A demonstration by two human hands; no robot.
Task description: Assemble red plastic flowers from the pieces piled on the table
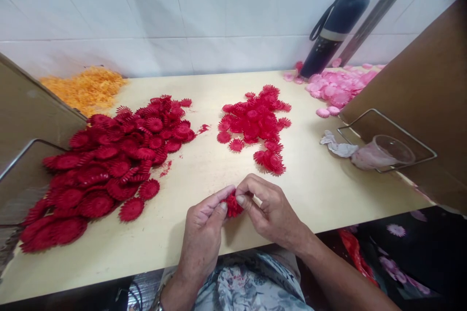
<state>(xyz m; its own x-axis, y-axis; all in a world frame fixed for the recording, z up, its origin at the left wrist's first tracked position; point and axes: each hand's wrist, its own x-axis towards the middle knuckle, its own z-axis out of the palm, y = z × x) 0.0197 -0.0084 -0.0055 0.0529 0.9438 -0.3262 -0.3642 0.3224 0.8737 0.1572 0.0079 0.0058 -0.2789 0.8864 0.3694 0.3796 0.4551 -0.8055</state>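
Near the table's front edge, a small red artificial flower (233, 205) with fringed petals is pinched between my two hands. My left hand (205, 223) closes on its left side with thumb and fingertips. My right hand (268, 206) pinches its right upper edge between thumb and forefinger. The fingers partly cover the flower. Beyond my hands lies a small pile of bright red fringed petal discs (251, 119), with a few more discs (270, 161) just in front. A larger heap of dark red fringed discs (109, 165) spreads over the left side.
Orange petals (89, 88) lie back left, pink discs (337, 86) back right. A dark blue flask-like cylinder (333, 31) leans on the tiled wall. At right, a plastic cup (379, 152) lies tipped beside crumpled tissue (338, 145) and a wire handle (386, 119). Brown boards (419, 107) flank the table.
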